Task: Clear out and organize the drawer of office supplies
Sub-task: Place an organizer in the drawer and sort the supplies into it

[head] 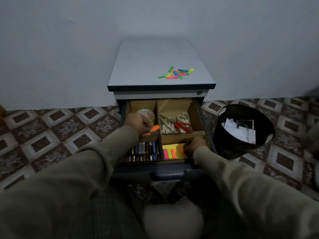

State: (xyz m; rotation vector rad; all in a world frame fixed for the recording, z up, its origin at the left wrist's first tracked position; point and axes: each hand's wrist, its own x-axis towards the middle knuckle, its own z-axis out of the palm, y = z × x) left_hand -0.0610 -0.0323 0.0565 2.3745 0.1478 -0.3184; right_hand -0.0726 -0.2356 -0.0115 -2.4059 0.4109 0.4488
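left hand (138, 124) grip pinches an orange sticky tab (154, 129) over the drawer (201, 114). right hand (194, 146) grip curls on tabs in the near-right compartment (174, 151). risk: tabs stick together, sorted stacks drag crooked. loose pile (177, 73) lies far beyond both grips.

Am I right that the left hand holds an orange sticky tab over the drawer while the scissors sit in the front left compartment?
Not quite. The head view shows the scissors in the back right compartment; the front left one holds batteries. The left hand does hold an orange sticky tab over the drawer.
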